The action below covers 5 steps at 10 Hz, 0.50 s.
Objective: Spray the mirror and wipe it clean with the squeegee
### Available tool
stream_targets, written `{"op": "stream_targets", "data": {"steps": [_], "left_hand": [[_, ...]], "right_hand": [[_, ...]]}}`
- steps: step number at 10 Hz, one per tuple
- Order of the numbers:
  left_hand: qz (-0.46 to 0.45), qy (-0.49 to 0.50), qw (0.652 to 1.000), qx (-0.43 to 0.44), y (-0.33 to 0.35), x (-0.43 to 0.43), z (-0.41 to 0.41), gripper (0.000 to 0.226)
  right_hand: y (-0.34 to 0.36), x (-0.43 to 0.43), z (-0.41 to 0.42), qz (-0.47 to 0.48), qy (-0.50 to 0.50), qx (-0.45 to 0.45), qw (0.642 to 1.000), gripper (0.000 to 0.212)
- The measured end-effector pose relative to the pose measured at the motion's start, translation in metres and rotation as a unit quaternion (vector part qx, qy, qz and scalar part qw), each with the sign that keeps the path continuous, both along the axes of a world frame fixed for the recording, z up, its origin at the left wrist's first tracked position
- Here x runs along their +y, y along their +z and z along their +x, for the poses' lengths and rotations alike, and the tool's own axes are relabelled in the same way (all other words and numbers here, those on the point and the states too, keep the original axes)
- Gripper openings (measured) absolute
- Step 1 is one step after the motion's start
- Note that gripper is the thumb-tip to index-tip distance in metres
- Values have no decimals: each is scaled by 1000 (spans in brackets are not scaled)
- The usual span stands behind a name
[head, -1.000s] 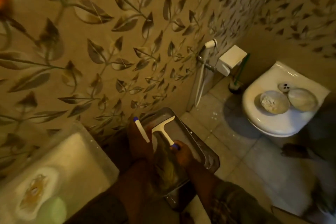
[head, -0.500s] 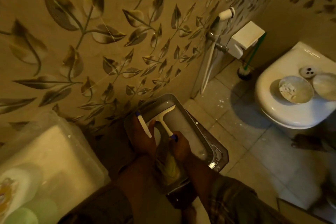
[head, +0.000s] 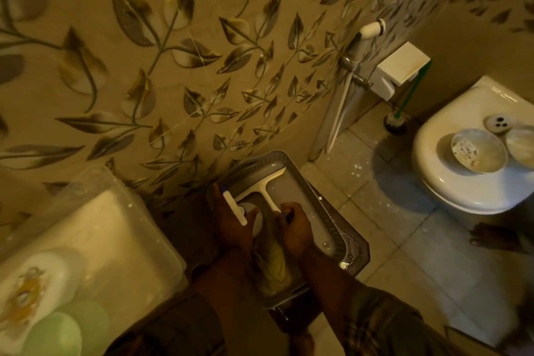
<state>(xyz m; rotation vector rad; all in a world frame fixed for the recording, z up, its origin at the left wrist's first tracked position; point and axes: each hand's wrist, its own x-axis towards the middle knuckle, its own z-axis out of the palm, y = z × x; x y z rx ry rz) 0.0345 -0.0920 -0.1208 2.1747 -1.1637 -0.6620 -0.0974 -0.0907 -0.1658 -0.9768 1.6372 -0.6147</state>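
Note:
A white squeegee (head: 264,186) lies in a grey metal tray (head: 348,230) on the floor by the leaf-patterned wall. Its blade points to the far end. My right hand (head: 296,230) is closed around the blue-tipped end of its handle. My left hand (head: 231,230) grips a second white stick with a blue tip (head: 234,209), held slanted over the tray's left side. A small round white object (head: 254,215) sits between my hands. A yellowish cloth (head: 274,266) lies in the near end of the tray. Neither a mirror nor a spray bottle is in view.
A white toilet (head: 450,196) with its lid down stands at the right, carrying two bowls (head: 479,153). A green-handled toilet brush (head: 396,121), a hose sprayer (head: 372,28) and a white box (head: 401,66) are on the far wall. A clear plastic bin (head: 115,211) with plates is at the left. A bare foot (head: 488,237) stands at the right.
My head has tilted, so the tray and toilet sit higher and further right in view. Both hands keep their grips inside the tray and have barely moved.

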Motion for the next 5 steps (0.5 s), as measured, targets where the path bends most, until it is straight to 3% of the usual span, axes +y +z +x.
{"op": "stream_targets", "data": {"steps": [1,2,3,4,5], "left_hand": [[59,29,998,12,2,9,-3,115],[123,28,992,17,9,18,-4,107],[197,-23,976,-94,22,26,3,90],[159,-9,981,-108,31,32,9,96],[59,34,997,-38,48,36,6,97]], "right_hand": [[12,2,-7,-27,9,13,1000,30],[29,5,-16,-50,6,20,999,27],[56,7,-28,-73,-4,23,997,24],[83,7,-37,-97,-1,54,994,30],[99,5,-40,-148,-15,66,987,28]]}}
